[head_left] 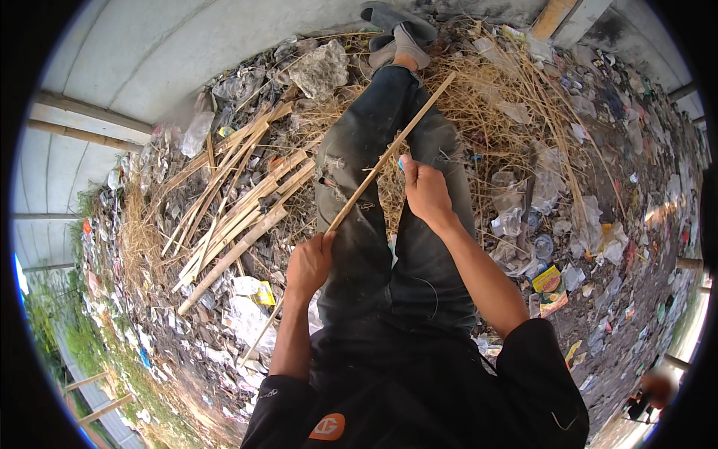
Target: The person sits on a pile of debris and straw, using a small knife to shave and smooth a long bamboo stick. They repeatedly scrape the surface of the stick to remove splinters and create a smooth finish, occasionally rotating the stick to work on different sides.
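My left hand point(309, 266) is closed round a long bamboo strip point(389, 153). The strip slants over my thighs, its far end up and to the right, and a thinner length shows below the hand toward the lower left. Close to the strip's right side, my right hand point(426, 193) is closed, with a small blue bit showing at the thumb. What it grips is mostly hidden. Dark worn trousers point(355, 262) cover my outstretched legs. Left of them lies a pile of split bamboo strips point(250, 213).
Thin bamboo shavings point(479, 101) are heaped beyond and right of my legs. A grey rock point(320, 71) sits near my feet. Plastic litter point(550, 179) covers the ground. A pale panel wall point(142, 56) rises at the far left. At the lower right is a blurred person point(654, 393).
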A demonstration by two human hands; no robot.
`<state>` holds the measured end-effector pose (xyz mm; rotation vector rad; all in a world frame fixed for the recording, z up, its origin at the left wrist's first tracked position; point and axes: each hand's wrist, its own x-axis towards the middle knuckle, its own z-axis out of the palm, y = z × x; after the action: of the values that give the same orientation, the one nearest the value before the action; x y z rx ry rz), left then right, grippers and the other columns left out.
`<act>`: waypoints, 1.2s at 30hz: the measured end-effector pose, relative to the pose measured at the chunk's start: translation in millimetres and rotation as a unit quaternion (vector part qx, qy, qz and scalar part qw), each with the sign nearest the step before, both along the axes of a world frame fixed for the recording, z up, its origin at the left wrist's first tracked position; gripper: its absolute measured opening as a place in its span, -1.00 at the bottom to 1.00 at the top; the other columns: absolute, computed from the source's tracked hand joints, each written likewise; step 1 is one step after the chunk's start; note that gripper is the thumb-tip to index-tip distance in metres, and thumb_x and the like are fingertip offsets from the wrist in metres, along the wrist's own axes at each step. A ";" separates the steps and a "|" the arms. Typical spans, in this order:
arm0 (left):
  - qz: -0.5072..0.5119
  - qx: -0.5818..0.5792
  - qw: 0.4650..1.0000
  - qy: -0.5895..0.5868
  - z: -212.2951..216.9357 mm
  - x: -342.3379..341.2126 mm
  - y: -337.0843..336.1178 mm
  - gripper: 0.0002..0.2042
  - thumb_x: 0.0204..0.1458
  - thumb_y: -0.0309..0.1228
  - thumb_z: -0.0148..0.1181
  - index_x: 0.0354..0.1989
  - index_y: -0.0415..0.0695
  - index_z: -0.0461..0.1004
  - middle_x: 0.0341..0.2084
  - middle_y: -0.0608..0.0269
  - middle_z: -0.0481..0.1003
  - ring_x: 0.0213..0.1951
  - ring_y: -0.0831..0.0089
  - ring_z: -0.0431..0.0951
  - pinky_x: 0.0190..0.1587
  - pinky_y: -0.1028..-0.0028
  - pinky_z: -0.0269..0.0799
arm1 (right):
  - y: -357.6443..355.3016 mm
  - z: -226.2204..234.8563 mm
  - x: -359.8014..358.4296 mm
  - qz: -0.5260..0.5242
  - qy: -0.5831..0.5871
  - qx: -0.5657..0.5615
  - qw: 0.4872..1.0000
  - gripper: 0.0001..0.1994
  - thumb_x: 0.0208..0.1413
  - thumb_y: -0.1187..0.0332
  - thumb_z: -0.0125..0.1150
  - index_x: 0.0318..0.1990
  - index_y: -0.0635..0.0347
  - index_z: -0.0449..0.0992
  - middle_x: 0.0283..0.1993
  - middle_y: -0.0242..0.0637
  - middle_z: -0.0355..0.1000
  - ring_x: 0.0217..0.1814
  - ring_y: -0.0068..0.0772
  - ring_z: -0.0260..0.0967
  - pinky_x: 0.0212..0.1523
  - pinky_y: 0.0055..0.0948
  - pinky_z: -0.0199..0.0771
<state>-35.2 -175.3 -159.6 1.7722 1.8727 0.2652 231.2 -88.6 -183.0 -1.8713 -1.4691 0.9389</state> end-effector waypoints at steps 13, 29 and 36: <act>-0.003 -0.002 1.000 -0.001 -8.1 0.2 -3.7 -0.54 0.38 -0.07 -0.01 -0.32 -0.26 0.58 -0.47 -0.31 0.55 -0.32 -0.34 0.57 -0.25 -0.12 0.46 | -5.8 -19.6 -40.2 0.087 -0.012 -0.044 0.995 -0.36 0.49 -0.11 -0.27 -0.21 0.25 0.65 -0.43 0.10 0.56 -0.31 0.26 0.55 -0.28 0.10 0.56; 0.015 0.004 1.000 0.004 -11.6 0.3 -5.6 -0.56 0.38 -0.09 0.03 -0.34 -0.25 0.57 -0.51 -0.30 0.54 -0.33 -0.32 0.57 -0.29 -0.06 0.46 | -19.2 -33.9 -35.2 0.033 0.154 -0.059 0.986 -0.31 0.45 -0.19 -0.10 -0.55 0.27 0.44 -0.68 -0.36 0.27 -0.62 -0.44 0.25 -0.47 -0.28 0.31; 0.021 0.037 0.994 0.105 -11.5 20.6 -12.7 -0.64 0.35 -0.08 0.07 -0.31 -0.15 0.50 -0.53 -0.14 0.58 -0.43 -0.21 0.61 -0.36 -0.09 0.50 | -15.3 -10.8 -40.5 0.114 0.106 0.003 0.988 -0.46 0.21 -0.03 0.35 -0.58 0.29 0.46 -0.73 -0.20 0.28 -0.65 -0.20 0.29 -0.48 -0.21 0.31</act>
<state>-14.6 -188.0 -171.1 1.8751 2.0716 0.1723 190.7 -103.9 -193.9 -1.5660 -1.5726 1.1980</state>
